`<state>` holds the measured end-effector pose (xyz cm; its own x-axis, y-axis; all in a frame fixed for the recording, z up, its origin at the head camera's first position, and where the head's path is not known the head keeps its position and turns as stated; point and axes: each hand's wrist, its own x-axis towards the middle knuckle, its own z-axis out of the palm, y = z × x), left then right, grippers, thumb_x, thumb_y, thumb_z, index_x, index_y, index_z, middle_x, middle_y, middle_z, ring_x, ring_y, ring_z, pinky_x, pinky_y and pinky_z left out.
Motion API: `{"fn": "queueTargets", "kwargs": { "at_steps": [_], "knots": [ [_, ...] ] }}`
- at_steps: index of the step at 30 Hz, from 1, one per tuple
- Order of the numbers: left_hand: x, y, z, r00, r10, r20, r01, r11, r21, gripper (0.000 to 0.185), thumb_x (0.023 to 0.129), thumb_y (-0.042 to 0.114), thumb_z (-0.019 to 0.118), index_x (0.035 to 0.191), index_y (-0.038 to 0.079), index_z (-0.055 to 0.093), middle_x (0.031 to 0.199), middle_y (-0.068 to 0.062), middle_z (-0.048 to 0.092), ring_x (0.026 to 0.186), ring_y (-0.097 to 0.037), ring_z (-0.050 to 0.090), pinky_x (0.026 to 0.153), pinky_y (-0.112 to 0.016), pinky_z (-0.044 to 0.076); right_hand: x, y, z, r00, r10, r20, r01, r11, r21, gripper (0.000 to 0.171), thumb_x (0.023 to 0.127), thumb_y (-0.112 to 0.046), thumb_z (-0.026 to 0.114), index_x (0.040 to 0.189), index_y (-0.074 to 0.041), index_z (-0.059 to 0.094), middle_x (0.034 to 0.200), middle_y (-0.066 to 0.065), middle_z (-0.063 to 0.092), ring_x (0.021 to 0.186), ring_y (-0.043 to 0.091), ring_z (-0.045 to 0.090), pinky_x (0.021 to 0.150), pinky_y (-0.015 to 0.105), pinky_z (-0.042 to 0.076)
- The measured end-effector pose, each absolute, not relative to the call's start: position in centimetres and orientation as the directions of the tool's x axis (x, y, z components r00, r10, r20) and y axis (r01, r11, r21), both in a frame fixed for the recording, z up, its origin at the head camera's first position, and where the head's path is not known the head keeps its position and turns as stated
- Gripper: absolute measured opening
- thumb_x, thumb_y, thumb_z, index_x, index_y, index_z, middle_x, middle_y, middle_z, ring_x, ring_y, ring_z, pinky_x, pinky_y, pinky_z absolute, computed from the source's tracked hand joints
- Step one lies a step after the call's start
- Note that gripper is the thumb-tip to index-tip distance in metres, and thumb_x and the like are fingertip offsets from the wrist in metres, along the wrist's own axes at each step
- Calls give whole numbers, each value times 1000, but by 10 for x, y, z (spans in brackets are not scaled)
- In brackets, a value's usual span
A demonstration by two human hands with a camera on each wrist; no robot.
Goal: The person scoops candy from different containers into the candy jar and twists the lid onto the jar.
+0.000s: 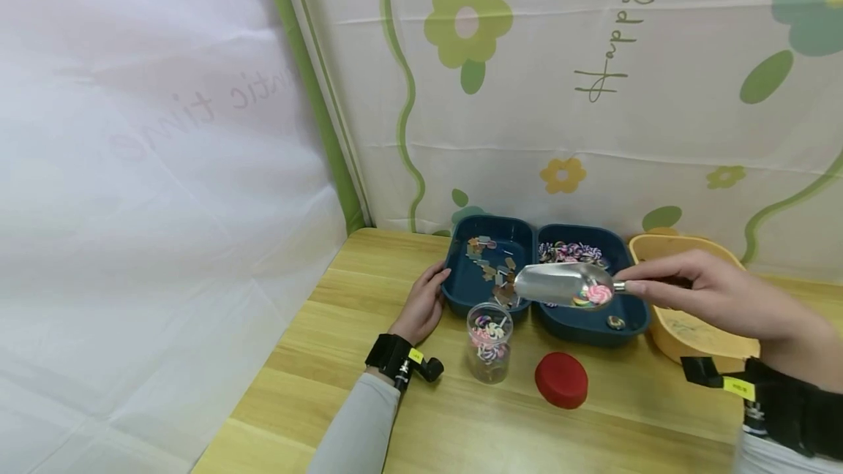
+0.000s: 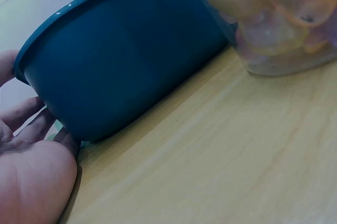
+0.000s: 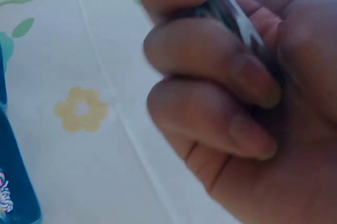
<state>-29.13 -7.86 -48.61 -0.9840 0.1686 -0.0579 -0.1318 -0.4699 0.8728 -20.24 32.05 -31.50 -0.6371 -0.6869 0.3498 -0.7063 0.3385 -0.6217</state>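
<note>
My right hand (image 1: 698,287) grips the handle of a metal scoop (image 1: 563,285) that hangs over the two blue trays, with a pink swirl candy (image 1: 598,293) in its bowl. In the right wrist view my fingers (image 3: 210,61) curl round the scoop handle (image 3: 239,16). My left hand (image 1: 421,306) rests flat against the outer side of the left blue tray (image 1: 464,291); the left wrist view shows the fingers (image 2: 23,116) against the tray wall (image 2: 126,61). A clear jar (image 1: 489,342) with candies inside stands in front of the trays, below the scoop's tip.
A red lid (image 1: 561,380) lies on the wooden table (image 1: 342,342) right of the jar. The right blue tray (image 1: 593,324) holds swirl candies. A yellow bowl (image 1: 698,339) stands at the far right. Flowered cloth (image 1: 560,93) hangs behind the table.
</note>
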Motion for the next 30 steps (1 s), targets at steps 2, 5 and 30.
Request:
{"fn": "queueTargets", "kwargs": {
  "at_steps": [2,5,30],
  "knots": [
    [-292,-79,-486,-984,168,-57,-131,-470,873,50,109,18,51,155,4,37,165,-14,26,151,-26,28,123,-41,25,-198,314,-312,-657,-684,316,-698,393,-599,36,96,9,62,122,-13,75,82,-11,64,64,8,51,54,24,41],
    [-292,-79,-486,-984,169,-58,-133,-472,871,51,109,18,51,156,3,37,165,-14,27,151,-26,29,123,-41,25,-192,303,-308,-688,-671,277,-684,471,-557,31,97,-1,66,119,-22,77,97,-13,72,73,7,57,57,23,44],
    [-292,-79,-486,-983,174,-58,-135,-471,872,50,109,17,50,156,5,37,164,-11,27,152,-25,27,123,-39,24,-176,282,-297,-726,-649,229,-660,564,-496,20,98,-15,70,111,-27,79,98,-20,74,72,0,63,57,23,49]
  ]
}}
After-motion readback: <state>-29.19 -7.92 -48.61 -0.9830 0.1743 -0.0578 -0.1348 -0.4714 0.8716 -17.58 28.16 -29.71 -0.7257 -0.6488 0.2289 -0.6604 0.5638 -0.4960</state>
